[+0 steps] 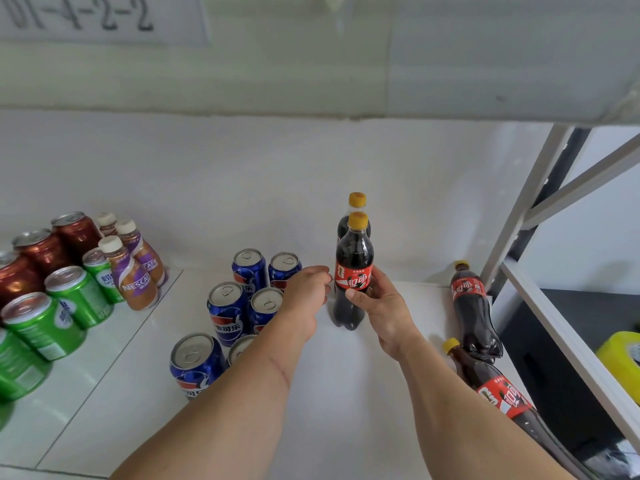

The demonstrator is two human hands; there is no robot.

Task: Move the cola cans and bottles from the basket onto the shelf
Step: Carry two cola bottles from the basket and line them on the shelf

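A: Where is the cola bottle (353, 271) right now?

B: Upright on the white shelf (346, 393), toward the back edge. The right hand (384, 313) holds it, fingers and thumb curled round the red label.

A: And the left hand (306, 292)?

B: Just beside the bottle on its left, fingers loosely curled and gripping nothing. I cannot tell if the fingertips touch the bottle.

A: Other bottles?

B: A second bottle (356, 206) stands directly behind the held one, only its yellow cap and shoulders showing. Two more bottles (474, 313) are along the shelf's right edge, leaning over.

A: Cans?

B: Blue cola cans (227, 311) stand in rows left of the hands, running from the back toward the front edge. Further left on the shelf are green cans (79, 296), dark red cans (43, 251) and small coffee bottles (133, 278).
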